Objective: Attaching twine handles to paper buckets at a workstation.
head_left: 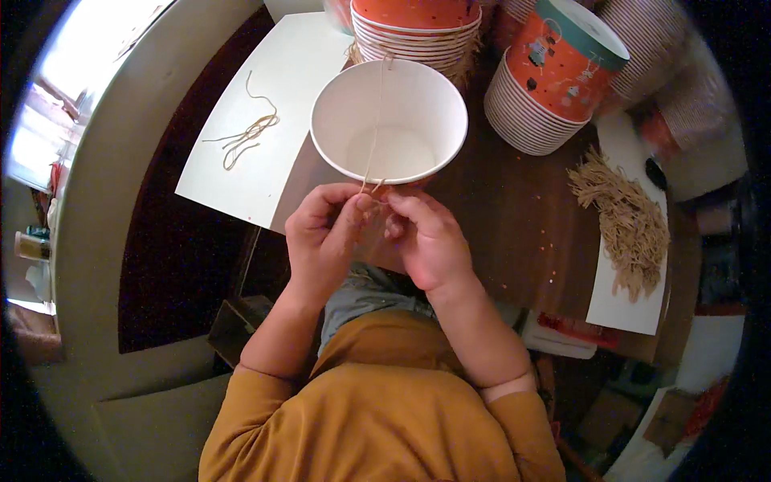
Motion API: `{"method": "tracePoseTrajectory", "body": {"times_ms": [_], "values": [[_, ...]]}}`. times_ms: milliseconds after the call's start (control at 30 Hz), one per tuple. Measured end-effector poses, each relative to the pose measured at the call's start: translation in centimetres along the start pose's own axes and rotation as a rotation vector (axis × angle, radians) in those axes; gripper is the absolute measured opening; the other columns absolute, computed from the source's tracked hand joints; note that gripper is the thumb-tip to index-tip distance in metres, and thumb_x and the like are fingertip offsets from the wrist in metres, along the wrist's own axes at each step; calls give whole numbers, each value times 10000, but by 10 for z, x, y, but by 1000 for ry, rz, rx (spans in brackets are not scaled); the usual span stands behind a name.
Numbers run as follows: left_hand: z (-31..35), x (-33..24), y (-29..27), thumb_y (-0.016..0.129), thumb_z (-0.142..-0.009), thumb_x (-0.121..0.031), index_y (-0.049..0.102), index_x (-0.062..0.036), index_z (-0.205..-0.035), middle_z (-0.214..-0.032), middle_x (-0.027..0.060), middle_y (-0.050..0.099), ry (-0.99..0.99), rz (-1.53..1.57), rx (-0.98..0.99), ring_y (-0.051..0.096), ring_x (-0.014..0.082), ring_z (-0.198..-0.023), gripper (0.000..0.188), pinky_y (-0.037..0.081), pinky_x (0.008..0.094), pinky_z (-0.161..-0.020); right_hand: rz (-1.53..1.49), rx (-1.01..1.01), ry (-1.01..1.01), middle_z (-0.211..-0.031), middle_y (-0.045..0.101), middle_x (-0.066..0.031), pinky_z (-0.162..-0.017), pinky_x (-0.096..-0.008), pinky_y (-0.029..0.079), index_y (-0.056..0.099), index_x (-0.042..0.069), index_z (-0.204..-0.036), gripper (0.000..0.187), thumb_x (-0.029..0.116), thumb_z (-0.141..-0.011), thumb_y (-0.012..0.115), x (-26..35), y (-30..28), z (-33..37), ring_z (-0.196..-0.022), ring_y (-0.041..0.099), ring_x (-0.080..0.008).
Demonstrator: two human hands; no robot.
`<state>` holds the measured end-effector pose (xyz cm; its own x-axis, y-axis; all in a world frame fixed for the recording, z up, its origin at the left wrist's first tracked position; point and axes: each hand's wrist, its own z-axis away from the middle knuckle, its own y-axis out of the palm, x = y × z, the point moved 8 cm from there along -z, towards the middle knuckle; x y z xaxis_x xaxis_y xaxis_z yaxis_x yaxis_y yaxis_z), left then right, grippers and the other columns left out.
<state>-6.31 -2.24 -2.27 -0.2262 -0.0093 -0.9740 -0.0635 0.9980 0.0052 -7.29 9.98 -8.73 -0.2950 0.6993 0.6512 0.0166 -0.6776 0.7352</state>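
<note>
A white-lined paper bucket (430, 112) stands near the table's front edge, its open mouth facing up. Thin tan string (373, 132) stretches across the mouth from the far rim to the near rim. Just below the near rim, my left hand (321, 233) is closed, thumb and forefinger pinching the string. Close beside it, my right hand (434, 241) pinches the string too, fingertips almost meeting the left ones. A short string end pokes up between them. Whether the string is knotted there cannot be made out.
Loose cords (255, 132) lie on a white sheet (273, 64) at the left. Behind the bucket stand nested orange buckets (418, 36), with another stack (534, 112) to the right. A bundle of tan cords (630, 233) rests on a white strip (642, 313) at the table's right.
</note>
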Motion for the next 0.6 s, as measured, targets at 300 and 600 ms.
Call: {"method": "tracePoseTrajectory", "body": {"times_ms": [300,600], "values": [[-4,6,2,578,-903,-68,592,34,-1032,-869,54,645,-18,119,87,572,76,-750,165,463,202,-660,88,-34,-53,-840,604,22,-647,-196,388,637,42,-995,155,137,-899,562,13,9,5,-685,478,-55],[2,-7,8,656,-835,-32,596,48,-1057,-956,79,650,129,6,95,596,107,-861,244,477,232,-767,68,-1,-34,-847,604,25,-638,-187,385,638,40,-1003,159,140,-900,570,12,9,5,-690,476,-45]]}}
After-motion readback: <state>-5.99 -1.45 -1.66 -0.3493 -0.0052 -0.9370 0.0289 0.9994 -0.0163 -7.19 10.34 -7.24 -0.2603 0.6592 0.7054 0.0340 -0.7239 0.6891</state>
